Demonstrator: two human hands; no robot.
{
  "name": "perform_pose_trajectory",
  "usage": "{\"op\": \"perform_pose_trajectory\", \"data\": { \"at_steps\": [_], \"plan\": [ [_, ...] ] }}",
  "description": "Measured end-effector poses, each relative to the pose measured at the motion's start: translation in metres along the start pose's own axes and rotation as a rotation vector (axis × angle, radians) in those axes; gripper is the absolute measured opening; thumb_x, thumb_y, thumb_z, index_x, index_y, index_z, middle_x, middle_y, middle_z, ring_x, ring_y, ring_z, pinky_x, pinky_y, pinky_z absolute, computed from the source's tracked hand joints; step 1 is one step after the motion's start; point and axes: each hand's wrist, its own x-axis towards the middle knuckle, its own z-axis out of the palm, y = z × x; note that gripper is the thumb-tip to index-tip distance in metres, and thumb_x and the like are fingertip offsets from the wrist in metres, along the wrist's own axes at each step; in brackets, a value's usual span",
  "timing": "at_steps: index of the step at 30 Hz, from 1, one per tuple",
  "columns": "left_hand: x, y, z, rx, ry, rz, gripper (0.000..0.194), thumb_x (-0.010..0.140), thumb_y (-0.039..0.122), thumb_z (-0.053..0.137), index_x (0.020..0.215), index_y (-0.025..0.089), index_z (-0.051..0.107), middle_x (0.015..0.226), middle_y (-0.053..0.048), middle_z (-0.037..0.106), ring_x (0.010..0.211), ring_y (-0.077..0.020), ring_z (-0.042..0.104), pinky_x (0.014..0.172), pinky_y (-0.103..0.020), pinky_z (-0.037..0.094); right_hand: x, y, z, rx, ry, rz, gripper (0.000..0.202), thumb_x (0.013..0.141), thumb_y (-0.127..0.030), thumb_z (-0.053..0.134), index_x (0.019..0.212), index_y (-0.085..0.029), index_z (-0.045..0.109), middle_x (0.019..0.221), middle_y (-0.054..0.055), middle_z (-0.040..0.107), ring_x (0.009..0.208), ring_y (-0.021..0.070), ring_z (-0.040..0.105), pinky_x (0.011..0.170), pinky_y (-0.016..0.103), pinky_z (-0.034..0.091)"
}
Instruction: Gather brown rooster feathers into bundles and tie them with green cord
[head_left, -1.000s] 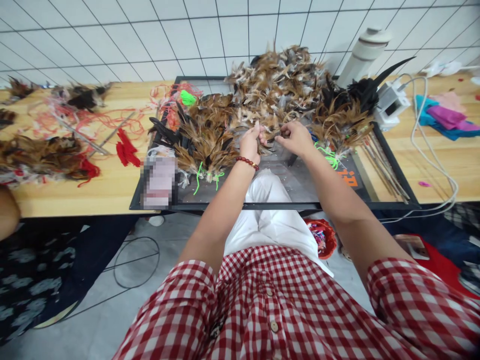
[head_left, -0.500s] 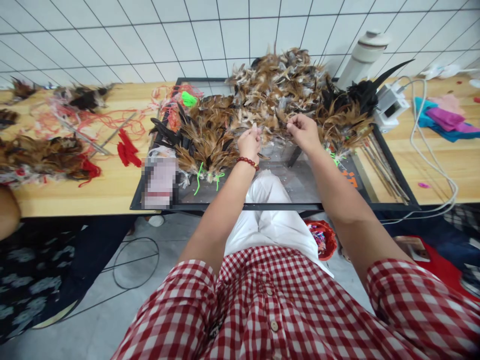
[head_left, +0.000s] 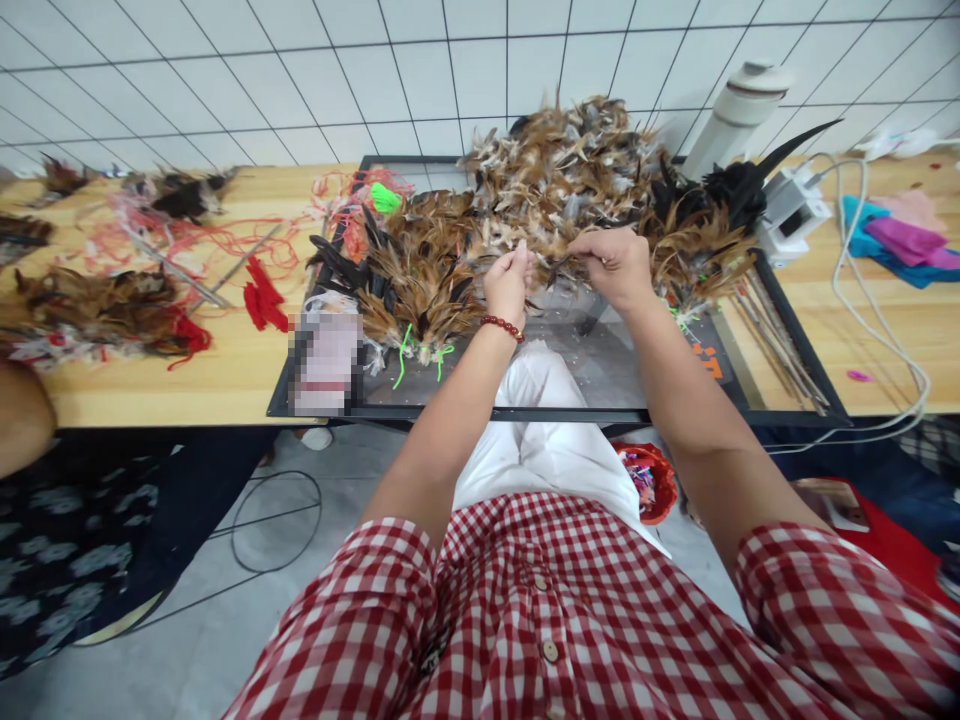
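My left hand (head_left: 510, 285), with a red bead bracelet (head_left: 501, 325) on its wrist, is closed with the thumb on top; what it holds is hidden. To its right, my right hand (head_left: 619, 265) pinches what looks like a dark feather (head_left: 564, 262) that points toward the left hand. Just beyond both hands rises a heap of loose brown and white feathers (head_left: 562, 185). Brown feather bundles (head_left: 424, 280) with green ties lie left of my left hand. Another brown bundle (head_left: 705, 250) and black feathers (head_left: 731, 195) are beyond my right forearm.
A black-framed glass panel (head_left: 480, 413) lies under the feathers. Around it are a white bottle (head_left: 739, 110), a charger with cable (head_left: 795, 215), thin sticks (head_left: 780, 340), red yarn (head_left: 264, 295) and a green yarn bundle (head_left: 385, 198). A person's arm (head_left: 22, 420) shows at left.
My right hand has turned and shifted slightly right, its fingers now reaching leftward. The left hand stays closed in nearly the same place. The whole view has shifted slightly.
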Motion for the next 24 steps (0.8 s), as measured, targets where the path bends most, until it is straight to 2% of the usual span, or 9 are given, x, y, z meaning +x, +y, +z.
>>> {"op": "perform_pose_trajectory", "data": {
  "at_steps": [4,8,10,12,15,18,20,22,24],
  "plan": [
    [0.002,-0.009,0.001,0.122,-0.117,0.110,0.027,0.089,0.034,0.083,0.069,0.019,0.073,0.074,-0.001,0.074,0.075,-0.0107,0.065,0.069,-0.020,0.047,0.000,0.001,0.006,-0.036,0.065,-0.127,0.030,0.099,-0.025,0.052,0.095,-0.028,0.082,0.108,0.006,0.082,0.109,0.0263,0.076,0.102,0.047,0.055],
    [0.006,-0.015,-0.001,0.253,-0.276,0.175,0.025,0.087,0.030,0.084,0.066,0.019,0.076,0.076,-0.001,0.077,0.086,-0.0141,0.070,0.087,-0.026,0.051,0.000,0.007,0.012,0.024,0.154,-0.169,0.028,0.103,-0.036,0.055,0.097,-0.028,0.081,0.104,0.005,0.081,0.104,0.0255,0.075,0.099,0.046,0.057],
    [0.008,-0.017,-0.003,0.300,-0.298,0.203,0.025,0.088,0.032,0.084,0.068,0.018,0.078,0.079,-0.002,0.079,0.089,-0.0154,0.071,0.091,-0.028,0.051,0.002,0.011,0.016,0.134,0.211,-0.112,0.031,0.103,-0.049,0.059,0.106,-0.028,0.081,0.105,0.006,0.081,0.101,0.0252,0.076,0.094,0.045,0.059],
    [0.010,-0.019,-0.004,0.339,-0.288,0.244,0.024,0.088,0.035,0.083,0.070,0.019,0.079,0.080,-0.002,0.080,0.090,-0.0164,0.072,0.092,-0.028,0.051,0.004,0.013,0.021,0.291,0.238,-0.005,0.044,0.099,-0.066,0.061,0.111,-0.027,0.080,0.102,0.006,0.080,0.093,0.0236,0.075,0.086,0.042,0.061],
    [0.013,-0.022,-0.006,0.384,-0.280,0.329,0.026,0.088,0.041,0.082,0.073,0.020,0.081,0.081,-0.002,0.081,0.089,-0.0175,0.072,0.091,-0.029,0.052,0.006,0.013,0.027,0.518,0.169,0.153,0.059,0.090,-0.082,0.064,0.100,-0.025,0.079,0.086,0.003,0.074,0.080,0.0195,0.071,0.074,0.036,0.059],
    [0.015,-0.024,-0.007,0.413,-0.299,0.405,0.028,0.088,0.044,0.082,0.073,0.021,0.081,0.084,-0.003,0.082,0.091,-0.0189,0.073,0.094,-0.031,0.054,0.008,0.009,0.028,0.650,0.094,0.241,0.054,0.081,-0.076,0.079,0.085,-0.022,0.076,0.074,0.001,0.068,0.072,0.0161,0.065,0.070,0.033,0.057],
    [0.017,-0.024,-0.008,0.417,-0.299,0.451,0.029,0.088,0.045,0.082,0.072,0.022,0.081,0.091,-0.005,0.083,0.099,-0.0201,0.074,0.100,-0.033,0.054,0.008,0.009,0.025,0.677,0.119,0.266,0.046,0.081,-0.066,0.085,0.080,-0.022,0.073,0.070,-0.001,0.064,0.070,0.0146,0.062,0.069,0.032,0.056],
    [0.020,-0.024,-0.009,0.406,-0.262,0.489,0.029,0.088,0.046,0.082,0.071,0.022,0.080,0.098,-0.006,0.083,0.109,-0.0210,0.074,0.107,-0.034,0.053,0.009,0.010,0.018,0.672,0.169,0.270,0.040,0.083,-0.058,0.086,0.076,-0.022,0.072,0.068,-0.002,0.062,0.069,0.0141,0.061,0.071,0.032,0.055],
    [0.022,-0.024,-0.010,0.386,-0.214,0.497,0.030,0.088,0.047,0.082,0.071,0.022,0.080,0.101,-0.006,0.082,0.113,-0.0209,0.073,0.110,-0.035,0.051,0.009,0.012,0.010,0.658,0.165,0.242,0.036,0.083,-0.054,0.086,0.075,-0.022,0.073,0.070,-0.002,0.063,0.072,0.0148,0.062,0.074,0.034,0.055]
  ]
}}
